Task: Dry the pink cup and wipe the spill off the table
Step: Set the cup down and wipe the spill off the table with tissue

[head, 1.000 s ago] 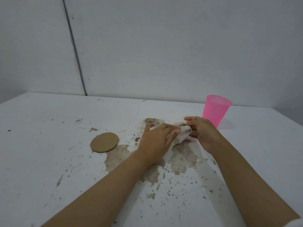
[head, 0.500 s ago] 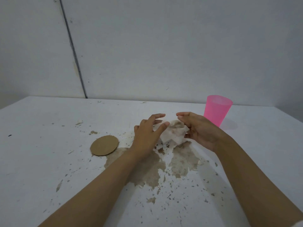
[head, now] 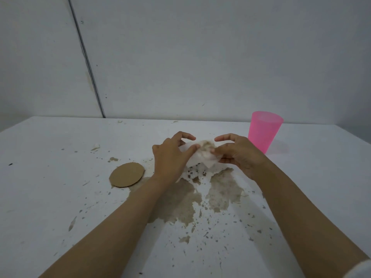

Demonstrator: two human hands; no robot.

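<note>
A white tissue [head: 202,157], stained brown on top, is held just above the table between both hands. My left hand [head: 170,157] grips its left side and my right hand [head: 239,155] pinches its right side. A brown spill [head: 200,195] spreads over the white table [head: 60,197] right below and in front of the hands, with many small splashes around it. The pink cup [head: 264,130] stands upright behind my right hand, at the back right of the table.
A round cardboard disc [head: 126,174] lies flat to the left of the spill, touching its edge. A grey wall [head: 200,57] rises directly behind the table. Small scraps and specks dot the table's left side.
Both hands have lifted the tissue off the spill and drawn closer together around it. The stained part of the tissue now faces up.
</note>
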